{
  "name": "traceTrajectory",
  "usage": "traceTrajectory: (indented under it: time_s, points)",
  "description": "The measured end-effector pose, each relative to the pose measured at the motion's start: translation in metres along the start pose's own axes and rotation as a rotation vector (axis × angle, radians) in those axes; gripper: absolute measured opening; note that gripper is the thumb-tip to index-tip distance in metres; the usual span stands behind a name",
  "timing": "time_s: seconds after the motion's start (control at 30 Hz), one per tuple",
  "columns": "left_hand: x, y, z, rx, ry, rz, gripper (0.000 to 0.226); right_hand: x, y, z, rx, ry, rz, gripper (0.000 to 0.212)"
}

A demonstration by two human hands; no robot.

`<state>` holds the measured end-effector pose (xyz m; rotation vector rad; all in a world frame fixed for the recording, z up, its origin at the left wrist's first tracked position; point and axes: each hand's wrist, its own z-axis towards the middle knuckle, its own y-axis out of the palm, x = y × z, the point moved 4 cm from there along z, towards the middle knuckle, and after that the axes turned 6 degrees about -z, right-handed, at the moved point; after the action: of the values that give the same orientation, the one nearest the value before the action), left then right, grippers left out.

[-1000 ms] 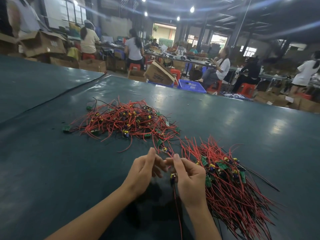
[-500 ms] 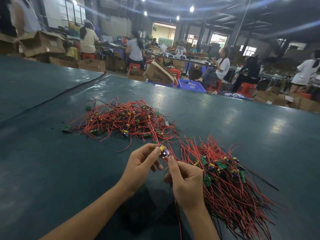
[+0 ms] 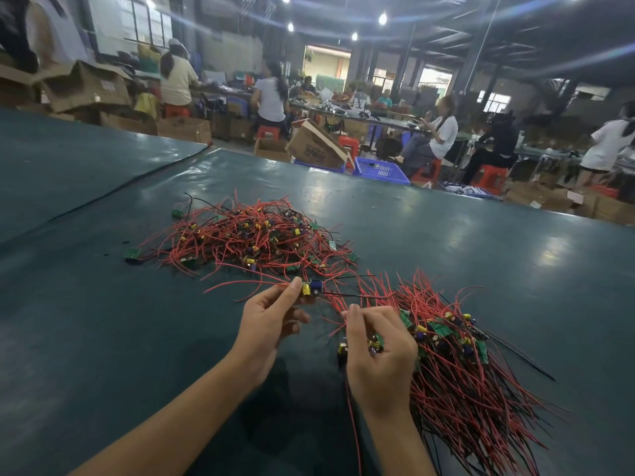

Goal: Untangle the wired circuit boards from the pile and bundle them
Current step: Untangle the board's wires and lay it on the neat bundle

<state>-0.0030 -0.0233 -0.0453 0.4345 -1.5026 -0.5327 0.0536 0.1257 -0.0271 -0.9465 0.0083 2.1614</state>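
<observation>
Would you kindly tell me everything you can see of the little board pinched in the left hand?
The little board is tiny, carrying a yellow cylindrical part and a dark blue one. The left hand pinches it at the fingertips, above the green table, near the tangled pile. A red wire seems to trail left from it; a thin black wire runs right.

We count two hands, the left hand (image 3: 271, 324) and the right hand (image 3: 378, 355). Wired circuit boards lie in two heaps, one tangled pile (image 3: 254, 238) and one aligned bundle (image 3: 457, 369), each too dense to tally. We record one single board (image 3: 311, 289) in the left, a small cluster (image 3: 375, 344) of unclear number in the right, and one blue crate (image 3: 381, 170).
</observation>
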Motion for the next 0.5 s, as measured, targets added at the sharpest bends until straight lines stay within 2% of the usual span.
traceTrajectory:
  time_s: [0.1, 0.2, 0.3, 0.4, 0.5]
  points:
    - [-0.001, 0.003, -0.002, -0.054, -0.029, 0.023, 0.02, 0.002, 0.01, -0.003, -0.149, 0.174, 0.121, 0.034]
    - [-0.002, 0.008, -0.005, -0.135, -0.016, 0.126, 0.024, 0.007, 0.01, -0.002, -0.117, 0.305, 0.244, 0.046]
    - [-0.001, 0.012, -0.01, -0.217, 0.038, 0.27, 0.021, 0.011, 0.006, 0.0, -0.073, 0.378, 0.337, 0.035]
    - [0.0, 0.015, -0.013, -0.259, 0.059, 0.365, 0.016, 0.01, 0.011, -0.001, -0.141, 0.416, 0.393, 0.027]
    - [-0.001, 0.018, -0.014, -0.283, 0.073, 0.442, 0.016, 0.008, 0.016, -0.003, -0.189, 0.389, 0.412, 0.028]
